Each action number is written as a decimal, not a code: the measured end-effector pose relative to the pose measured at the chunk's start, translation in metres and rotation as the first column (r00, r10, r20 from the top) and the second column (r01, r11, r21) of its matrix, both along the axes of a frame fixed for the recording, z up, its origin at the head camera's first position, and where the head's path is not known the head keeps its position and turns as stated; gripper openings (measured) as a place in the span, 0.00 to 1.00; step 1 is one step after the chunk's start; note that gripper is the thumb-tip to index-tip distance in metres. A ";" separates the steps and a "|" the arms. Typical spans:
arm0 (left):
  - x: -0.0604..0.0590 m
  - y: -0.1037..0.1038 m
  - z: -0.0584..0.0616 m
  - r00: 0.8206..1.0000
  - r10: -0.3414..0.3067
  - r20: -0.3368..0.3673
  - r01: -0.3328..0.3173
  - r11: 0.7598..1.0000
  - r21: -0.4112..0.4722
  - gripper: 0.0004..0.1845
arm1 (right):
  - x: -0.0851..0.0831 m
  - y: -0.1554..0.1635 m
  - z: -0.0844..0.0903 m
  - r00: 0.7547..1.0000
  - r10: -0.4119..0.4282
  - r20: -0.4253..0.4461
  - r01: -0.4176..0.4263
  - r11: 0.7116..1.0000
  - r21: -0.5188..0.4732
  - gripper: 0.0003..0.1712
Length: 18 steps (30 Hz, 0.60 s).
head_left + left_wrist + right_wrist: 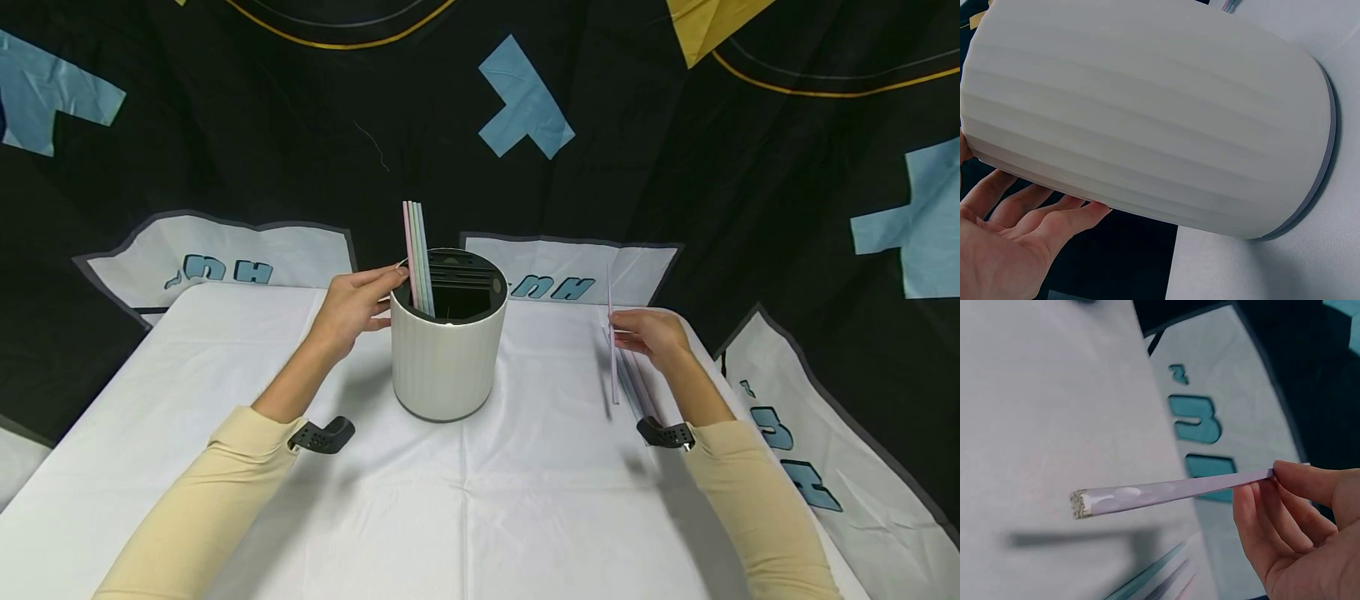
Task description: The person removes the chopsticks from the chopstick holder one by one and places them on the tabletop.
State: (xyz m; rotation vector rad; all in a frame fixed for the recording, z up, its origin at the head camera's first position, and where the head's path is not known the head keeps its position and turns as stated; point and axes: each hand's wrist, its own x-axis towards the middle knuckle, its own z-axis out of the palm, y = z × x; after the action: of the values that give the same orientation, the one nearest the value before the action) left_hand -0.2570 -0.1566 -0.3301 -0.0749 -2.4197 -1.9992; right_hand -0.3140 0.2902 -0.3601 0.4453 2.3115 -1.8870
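A white ribbed bin (448,367) stands upright with several pastel sticks (417,250) leaning at the left of its dark opening. My left hand (356,307) touches the bin's left side with extended fingers, one fingertip at the rim. In the left wrist view, the bin wall (1147,119) fills most of the frame and the left hand (1016,244) lies along its side. Over at the right, my right hand (648,333) pinches a thin lilac stick (1166,490) near one end, between thumb and fingers. The stick's other end, rough and greyish, points away above the cloth.
Below the right hand, several more pastel sticks (637,387) lie on the white cloth-covered table (465,517). A black cloth (360,133) with blue and yellow patches hangs behind. Each wrist wears a black band (324,435).
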 end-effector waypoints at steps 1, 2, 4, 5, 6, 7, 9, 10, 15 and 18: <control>0.000 0.000 0.000 1.000 -0.001 -0.001 0.001 1.000 -0.001 0.29 | 0.000 0.001 -0.004 1.000 0.002 0.005 -0.002 1.000 0.006 0.16; 0.000 0.000 0.000 1.000 -0.002 -0.002 0.002 1.000 -0.002 0.29 | 0.001 0.003 -0.009 1.000 0.007 0.010 -0.007 1.000 0.012 0.15; 0.000 0.000 0.001 1.000 -0.005 -0.005 0.005 1.000 -0.002 0.29 | 0.001 0.007 -0.017 1.000 0.009 0.028 -0.009 0.999 0.031 0.17; 0.000 0.000 0.001 1.000 -0.006 -0.006 0.006 1.000 -0.002 0.29 | 0.002 0.008 -0.020 0.999 0.012 0.037 -0.013 0.999 0.042 0.19; 0.000 0.000 0.001 1.000 -0.007 -0.007 0.007 1.000 -0.002 0.29 | 0.002 0.010 -0.024 0.999 0.015 0.046 -0.018 0.998 0.059 0.21; 0.000 0.000 0.001 1.000 -0.007 -0.006 0.007 1.000 -0.003 0.29 | 0.002 0.011 -0.028 0.998 0.019 0.053 -0.023 0.997 0.075 0.24; 0.000 0.000 0.001 1.000 -0.006 -0.004 0.005 1.000 -0.005 0.29 | 0.003 0.014 -0.034 0.998 0.025 0.062 -0.031 0.994 0.103 0.27; 0.000 0.000 0.001 1.000 -0.005 -0.004 0.005 1.000 -0.006 0.29 | 0.003 0.014 -0.037 0.998 0.028 0.062 -0.035 0.993 0.111 0.27; 0.000 0.000 0.001 1.000 0.000 -0.001 0.000 1.000 -0.006 0.29 | 0.005 0.018 -0.046 0.998 0.028 0.052 -0.036 0.988 0.147 0.24; 0.000 0.000 0.001 1.000 0.001 0.001 -0.001 1.000 -0.005 0.29 | 0.007 0.019 -0.049 0.998 0.025 0.057 -0.034 0.987 0.158 0.22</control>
State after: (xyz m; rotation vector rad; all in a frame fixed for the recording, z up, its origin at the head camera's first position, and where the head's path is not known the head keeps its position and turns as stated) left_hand -0.2572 -0.1563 -0.3295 -0.0728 -2.4242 -1.9934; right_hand -0.3073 0.3090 -0.4096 0.4711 2.4278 -1.6626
